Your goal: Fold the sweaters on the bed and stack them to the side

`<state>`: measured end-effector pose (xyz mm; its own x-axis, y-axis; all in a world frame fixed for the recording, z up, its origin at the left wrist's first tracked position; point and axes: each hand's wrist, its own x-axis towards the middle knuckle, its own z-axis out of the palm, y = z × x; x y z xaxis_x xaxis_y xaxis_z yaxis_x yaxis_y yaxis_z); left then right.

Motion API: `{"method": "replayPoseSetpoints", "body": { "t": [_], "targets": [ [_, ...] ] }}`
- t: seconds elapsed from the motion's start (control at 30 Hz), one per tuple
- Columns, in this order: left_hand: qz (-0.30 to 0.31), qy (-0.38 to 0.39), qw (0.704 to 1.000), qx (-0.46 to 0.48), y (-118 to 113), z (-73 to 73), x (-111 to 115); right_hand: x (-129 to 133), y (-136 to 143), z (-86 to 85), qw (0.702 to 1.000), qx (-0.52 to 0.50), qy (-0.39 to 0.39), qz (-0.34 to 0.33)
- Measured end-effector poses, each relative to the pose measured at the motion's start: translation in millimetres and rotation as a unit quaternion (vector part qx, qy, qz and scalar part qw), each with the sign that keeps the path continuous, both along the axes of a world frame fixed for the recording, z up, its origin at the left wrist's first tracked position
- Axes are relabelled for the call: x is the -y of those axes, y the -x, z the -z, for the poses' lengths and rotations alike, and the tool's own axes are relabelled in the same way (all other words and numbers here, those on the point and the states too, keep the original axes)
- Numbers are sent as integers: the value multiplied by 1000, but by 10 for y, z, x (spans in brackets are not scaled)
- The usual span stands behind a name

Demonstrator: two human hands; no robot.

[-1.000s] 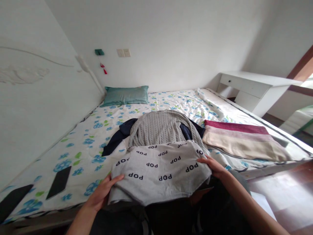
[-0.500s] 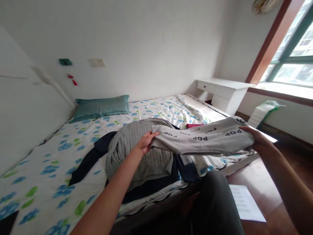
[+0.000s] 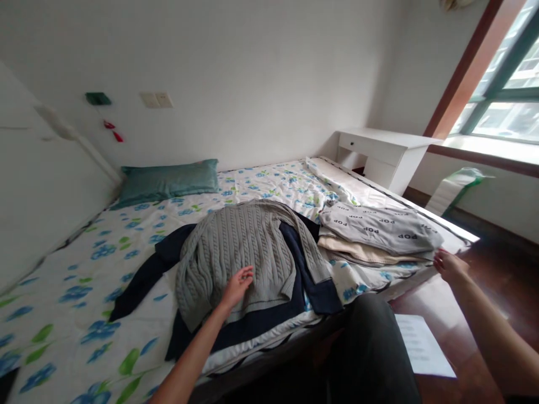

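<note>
Flower-print bed carries a folded POP sweatshirt stacked neatly aside, both grips empty: left hand spread over the cable-knit sweater, right hand slack.

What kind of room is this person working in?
Most likely a bedroom in a home. A wide bed with a flowered sheet fills the room, a green pillow lies at its head, and sweaters lie spread and stacked on it, such as the grey cable-knit sweater. A white desk stands by the window.
</note>
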<state>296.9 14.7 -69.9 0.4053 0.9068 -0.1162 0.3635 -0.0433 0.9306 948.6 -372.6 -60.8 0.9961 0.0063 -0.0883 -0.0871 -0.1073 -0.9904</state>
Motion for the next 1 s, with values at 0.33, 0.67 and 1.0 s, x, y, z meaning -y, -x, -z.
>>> {"method": "replayPoseSetpoints", "body": {
  "t": [0.33,0.67,1.0],
  "targets": [
    [-17,-223,941,-256,2134,374,200,-1759,2378,137,793,200,108,-565],
    [13,-283,906,-313,1887,232,563,-2166,3849,673,640,272,146,-703],
    [-18,-232,943,-237,1772,-279,538,-2093,3576,328,671,33,55,-739]
  ]
}}
